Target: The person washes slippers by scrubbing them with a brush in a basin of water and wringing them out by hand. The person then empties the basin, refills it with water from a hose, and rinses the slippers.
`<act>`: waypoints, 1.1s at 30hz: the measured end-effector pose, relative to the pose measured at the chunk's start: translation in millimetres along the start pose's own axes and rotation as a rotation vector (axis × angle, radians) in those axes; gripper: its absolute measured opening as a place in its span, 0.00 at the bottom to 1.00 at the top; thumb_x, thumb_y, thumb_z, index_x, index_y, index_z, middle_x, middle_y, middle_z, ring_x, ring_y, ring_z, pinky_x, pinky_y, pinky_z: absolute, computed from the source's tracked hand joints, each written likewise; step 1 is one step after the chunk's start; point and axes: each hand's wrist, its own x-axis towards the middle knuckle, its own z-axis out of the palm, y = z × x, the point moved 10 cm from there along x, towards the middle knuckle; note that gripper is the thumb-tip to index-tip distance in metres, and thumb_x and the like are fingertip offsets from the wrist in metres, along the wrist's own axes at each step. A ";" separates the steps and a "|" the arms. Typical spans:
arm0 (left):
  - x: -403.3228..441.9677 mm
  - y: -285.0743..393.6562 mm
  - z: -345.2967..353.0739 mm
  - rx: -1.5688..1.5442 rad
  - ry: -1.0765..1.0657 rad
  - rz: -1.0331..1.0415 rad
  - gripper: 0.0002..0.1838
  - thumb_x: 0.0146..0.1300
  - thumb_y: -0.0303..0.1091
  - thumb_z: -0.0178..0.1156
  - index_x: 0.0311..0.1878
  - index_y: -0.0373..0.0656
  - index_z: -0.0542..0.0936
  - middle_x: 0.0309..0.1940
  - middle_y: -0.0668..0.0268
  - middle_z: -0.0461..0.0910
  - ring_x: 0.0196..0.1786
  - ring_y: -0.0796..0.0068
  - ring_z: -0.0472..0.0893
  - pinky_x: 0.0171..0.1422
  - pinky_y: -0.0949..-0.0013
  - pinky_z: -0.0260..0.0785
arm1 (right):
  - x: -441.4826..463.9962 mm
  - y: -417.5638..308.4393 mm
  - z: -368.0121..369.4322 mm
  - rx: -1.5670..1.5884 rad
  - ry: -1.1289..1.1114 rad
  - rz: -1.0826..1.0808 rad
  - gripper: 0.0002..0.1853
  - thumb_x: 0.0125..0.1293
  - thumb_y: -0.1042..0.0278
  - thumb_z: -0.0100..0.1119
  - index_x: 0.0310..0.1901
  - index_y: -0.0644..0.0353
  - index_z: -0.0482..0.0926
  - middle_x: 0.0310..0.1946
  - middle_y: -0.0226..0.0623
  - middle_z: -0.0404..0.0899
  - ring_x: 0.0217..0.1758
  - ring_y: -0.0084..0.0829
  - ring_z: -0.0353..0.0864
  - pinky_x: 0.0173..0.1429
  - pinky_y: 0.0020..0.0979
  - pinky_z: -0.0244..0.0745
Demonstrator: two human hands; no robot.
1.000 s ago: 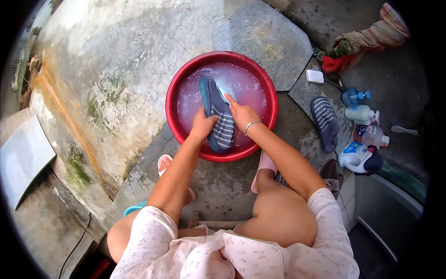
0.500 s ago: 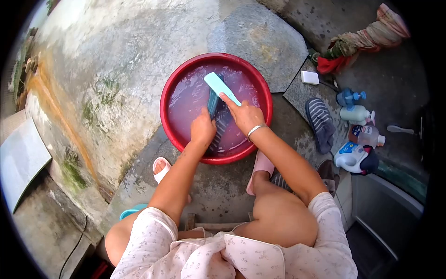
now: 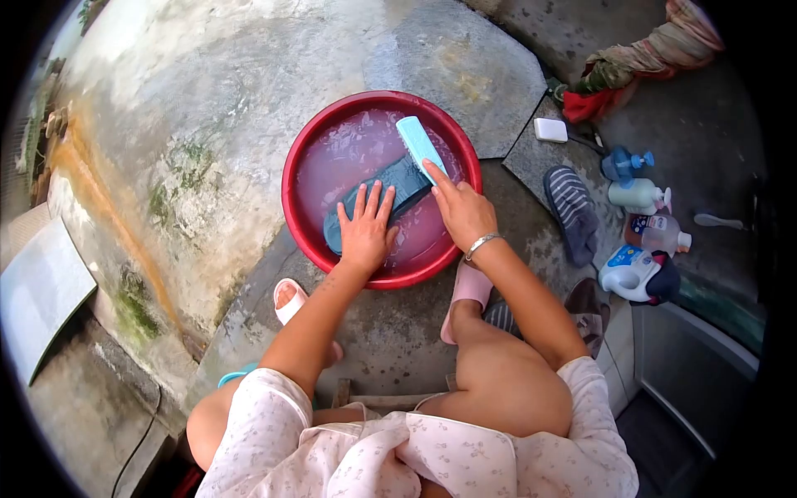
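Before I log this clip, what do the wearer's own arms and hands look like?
The left hand is bare; the right hand is ungloved too, with a silvery bracelet at its wrist. The short sleeves are pale pinkish-white with a small scattered print.

A: what are the hands doing lol
B: left hand (image 3: 365, 236)'s spread flat on an upturned dark teal rubbery slipper (image 3: 405, 184) in a round red plastic basin (image 3: 290, 192). right hand (image 3: 466, 217)'s gripping a pale turquoise oblong brush (image 3: 420, 148).
A: brush touching it?
B: it's over one end, contact's hard to tell tbh
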 end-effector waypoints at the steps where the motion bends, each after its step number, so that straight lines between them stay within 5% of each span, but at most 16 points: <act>1: -3.8 1.9 5.9 -0.073 -0.073 -0.019 0.37 0.59 0.35 0.59 0.73 0.56 0.58 0.73 0.66 0.57 0.75 0.60 0.54 0.71 0.34 0.46 | -1.1 -0.3 6.1 -0.016 -0.026 -0.017 0.25 0.73 0.56 0.43 0.70 0.27 0.57 0.29 0.50 0.77 0.31 0.50 0.81 0.37 0.47 0.77; 5: -4.8 -3.7 35.0 -0.041 -0.142 0.044 0.35 0.63 0.41 0.57 0.73 0.62 0.57 0.74 0.67 0.52 0.76 0.58 0.51 0.71 0.30 0.43 | 0.1 5.8 27.4 -0.101 -0.087 -0.029 0.25 0.73 0.56 0.43 0.70 0.27 0.57 0.31 0.50 0.78 0.31 0.49 0.82 0.36 0.46 0.78; 11: 15.5 -18.2 56.7 -0.035 -0.311 0.043 0.43 0.58 0.31 0.56 0.75 0.65 0.50 0.77 0.70 0.43 0.78 0.59 0.44 0.73 0.31 0.40 | 3.2 8.3 54.7 -0.237 -0.245 -0.027 0.27 0.72 0.60 0.44 0.71 0.29 0.57 0.34 0.51 0.79 0.32 0.46 0.83 0.37 0.44 0.79; 13: 22.5 -25.5 66.9 0.022 -0.367 0.032 0.41 0.60 0.41 0.59 0.75 0.67 0.50 0.78 0.72 0.41 0.79 0.61 0.43 0.74 0.32 0.36 | 9.5 7.2 64.8 -0.296 -0.271 -0.073 0.30 0.70 0.67 0.44 0.71 0.31 0.57 0.36 0.51 0.79 0.35 0.46 0.84 0.38 0.42 0.79; 15: 27.4 -30.9 64.1 -0.066 -0.326 0.050 0.43 0.59 0.39 0.61 0.75 0.66 0.50 0.77 0.72 0.43 0.78 0.58 0.46 0.74 0.32 0.38 | 19.9 11.2 74.3 -0.307 -0.256 -0.078 0.28 0.71 0.62 0.44 0.71 0.29 0.57 0.35 0.51 0.79 0.34 0.47 0.83 0.38 0.44 0.79; 18: 27.4 -32.7 42.8 -0.140 -0.367 0.096 0.49 0.53 0.42 0.67 0.75 0.63 0.50 0.77 0.65 0.46 0.76 0.56 0.51 0.73 0.32 0.40 | 32.0 9.9 72.3 -0.288 -0.231 -0.076 0.27 0.72 0.56 0.45 0.71 0.26 0.56 0.33 0.50 0.79 0.33 0.48 0.83 0.37 0.45 0.78; 20: 11.5 -80.5 28.6 -0.176 -0.349 -0.402 0.58 0.43 0.47 0.74 0.75 0.57 0.50 0.75 0.54 0.50 0.75 0.55 0.54 0.75 0.40 0.46 | 32.1 10.8 75.6 -0.263 -0.233 -0.069 0.27 0.72 0.56 0.44 0.71 0.27 0.56 0.33 0.50 0.80 0.33 0.48 0.83 0.38 0.46 0.78; 23: -6.1 -131.3 84.4 -0.484 -0.298 -0.542 0.66 0.33 0.51 0.79 0.75 0.50 0.50 0.73 0.45 0.50 0.75 0.51 0.53 0.74 0.49 0.51 | 25.1 12.0 82.1 -0.231 -0.233 -0.041 0.27 0.72 0.56 0.43 0.71 0.27 0.55 0.34 0.50 0.80 0.35 0.47 0.83 0.38 0.46 0.78; 25: 4.5 -119.9 56.2 -0.364 -0.215 -0.499 0.67 0.30 0.50 0.80 0.74 0.41 0.50 0.69 0.42 0.56 0.72 0.44 0.57 0.72 0.56 0.57 | 21.0 9.1 74.0 -0.178 -0.228 -0.010 0.28 0.71 0.61 0.43 0.71 0.31 0.57 0.36 0.49 0.81 0.38 0.46 0.84 0.42 0.45 0.78; 27: 7.7 -112.8 51.5 -0.155 -0.451 -0.507 0.68 0.27 0.52 0.80 0.71 0.33 0.54 0.63 0.42 0.64 0.67 0.40 0.62 0.71 0.56 0.59 | 18.0 9.3 67.2 -0.148 -0.255 0.027 0.27 0.71 0.58 0.43 0.71 0.30 0.57 0.35 0.50 0.81 0.37 0.48 0.84 0.42 0.46 0.78; 33: 2.4 -99.0 20.7 -0.407 -0.465 -0.471 0.66 0.27 0.59 0.78 0.68 0.30 0.59 0.61 0.39 0.64 0.64 0.48 0.68 0.68 0.58 0.62 | 25.4 31.5 61.9 0.183 -0.195 0.070 0.25 0.72 0.55 0.42 0.70 0.33 0.58 0.39 0.57 0.80 0.40 0.55 0.81 0.47 0.48 0.74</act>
